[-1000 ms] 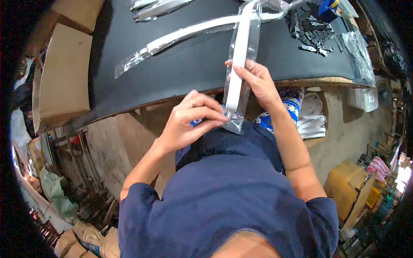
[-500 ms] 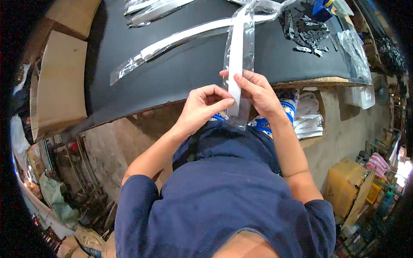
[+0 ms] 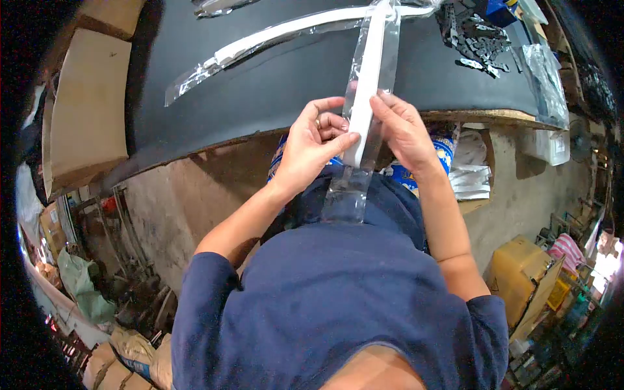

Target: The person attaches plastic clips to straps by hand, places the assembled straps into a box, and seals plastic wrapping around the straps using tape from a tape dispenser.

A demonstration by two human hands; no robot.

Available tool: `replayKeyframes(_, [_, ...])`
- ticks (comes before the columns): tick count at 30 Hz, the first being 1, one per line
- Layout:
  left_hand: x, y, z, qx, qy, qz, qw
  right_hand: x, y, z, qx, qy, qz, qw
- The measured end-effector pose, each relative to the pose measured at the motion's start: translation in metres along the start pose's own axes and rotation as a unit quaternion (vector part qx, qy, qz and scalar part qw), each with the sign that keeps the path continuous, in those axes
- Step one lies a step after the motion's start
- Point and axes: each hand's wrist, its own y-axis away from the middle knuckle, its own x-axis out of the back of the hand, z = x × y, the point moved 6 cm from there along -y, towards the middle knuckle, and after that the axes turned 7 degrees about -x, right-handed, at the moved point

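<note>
A long flat white strip [image 3: 368,84] lies inside a clear plastic sleeve [image 3: 348,198], running from the table down towards my lap. The sleeve's lower end extends past the strip and hangs over my dark trousers. My left hand [image 3: 311,140] grips the left edge near the strip's lower end, thumb in front and fingers partly behind. On the other side, my right hand [image 3: 408,133] pinches the sleeved strip a little higher, its thumb on the front. Another white sleeved strip [image 3: 286,30] lies across the table behind.
The dark tabletop [image 3: 195,110] has a worn front edge. Small black parts [image 3: 478,42] are heaped at the right, beside crumpled clear plastic [image 3: 545,78]. A cardboard box [image 3: 91,110] stands at the left. Below the table are white bundles [image 3: 469,179]; a yellowish carton [image 3: 520,273] stands lower right.
The sleeve's empty lower end now reaches further down over my lap. My left hand has shifted up and its fingers have spread somewhat. My right hand has moved slightly right and lower.
</note>
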Motion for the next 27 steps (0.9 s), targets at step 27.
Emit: replayKeyframes(27, [-0.006, -0.012, -0.007, 0.039, 0.021, -0.025, 0.999, -0.013, 0.069, -0.010, 0.238, 0.402, 0.189, 0.864])
